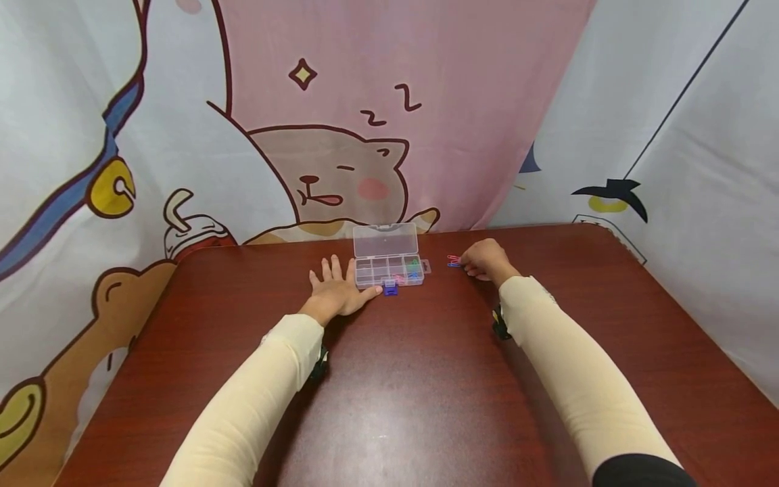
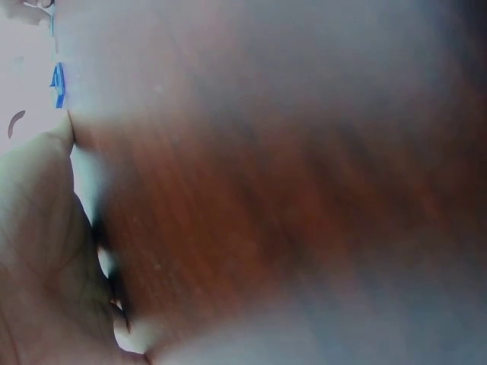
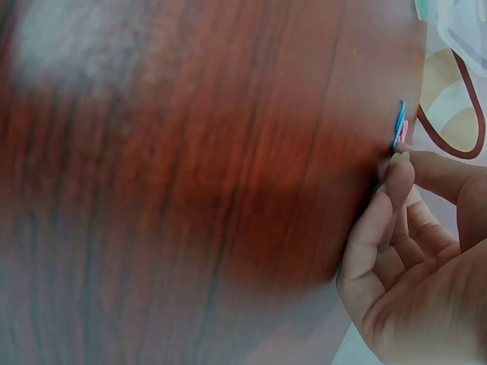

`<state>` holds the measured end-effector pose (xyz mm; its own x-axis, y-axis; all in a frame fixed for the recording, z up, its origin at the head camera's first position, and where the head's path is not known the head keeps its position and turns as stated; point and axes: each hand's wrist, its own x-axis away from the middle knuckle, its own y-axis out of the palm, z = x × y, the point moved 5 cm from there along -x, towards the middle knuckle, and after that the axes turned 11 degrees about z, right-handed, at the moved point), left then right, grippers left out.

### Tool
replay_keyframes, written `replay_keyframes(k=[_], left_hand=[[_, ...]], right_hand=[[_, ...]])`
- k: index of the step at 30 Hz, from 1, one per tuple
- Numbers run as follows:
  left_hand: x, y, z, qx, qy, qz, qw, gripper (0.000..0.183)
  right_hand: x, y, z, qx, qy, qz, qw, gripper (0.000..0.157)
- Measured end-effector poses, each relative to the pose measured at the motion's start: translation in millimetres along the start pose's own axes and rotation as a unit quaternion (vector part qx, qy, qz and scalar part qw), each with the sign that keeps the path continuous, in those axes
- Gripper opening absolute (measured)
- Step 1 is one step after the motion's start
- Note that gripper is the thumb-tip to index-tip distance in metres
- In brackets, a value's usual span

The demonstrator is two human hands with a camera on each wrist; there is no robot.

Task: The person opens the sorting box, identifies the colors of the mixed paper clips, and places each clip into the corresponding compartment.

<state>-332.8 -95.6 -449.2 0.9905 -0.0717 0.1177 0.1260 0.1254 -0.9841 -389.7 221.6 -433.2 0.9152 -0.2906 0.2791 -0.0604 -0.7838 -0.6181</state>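
Observation:
A clear plastic compartment box (image 1: 372,281) stands with its lid (image 1: 386,241) raised at the far side of the table. Green, pink and blue paper clips (image 1: 414,276) lie in its right-hand compartments. My left hand (image 1: 337,295) rests on the table with spread fingers, its thumb beside the box's blue latch (image 1: 390,289). To the right of the box, a few red-pink and blue paper clips (image 1: 453,261) lie on the table. My right hand (image 1: 485,260) has thumb and forefinger pinched at the near end of these clips (image 3: 400,125); its other fingers are curled.
The brown wooden table (image 1: 402,392) reaches back to a printed cloth (image 1: 475,101) hanging behind it. A clear hanging tab (image 1: 426,266) sticks out from the box's right side. Both sleeved forearms extend across the table from the near edge.

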Motion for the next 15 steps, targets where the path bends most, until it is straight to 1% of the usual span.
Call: replay_keyframes(k=[4,8,15], left_hand=[[0.3,0.0,-0.3,0.0,-0.002,-0.003,1.0,0.103],[0.3,0.4,-1.1,0.001,-0.002,-0.004,1.0,0.102],[-0.3,0.0,-0.9,0.001,0.001,0.001,1.0,0.103]], right_hand=[[-2.6,2.7,0.3,0.014,0.002,0.003,1.0,0.009],[-3.6,3.7,1.5,0.012,0.011,-0.005,1.0,0.012],[-1.2,1.3,3.0,0.007,0.012,-0.012,1.0,0.012]])
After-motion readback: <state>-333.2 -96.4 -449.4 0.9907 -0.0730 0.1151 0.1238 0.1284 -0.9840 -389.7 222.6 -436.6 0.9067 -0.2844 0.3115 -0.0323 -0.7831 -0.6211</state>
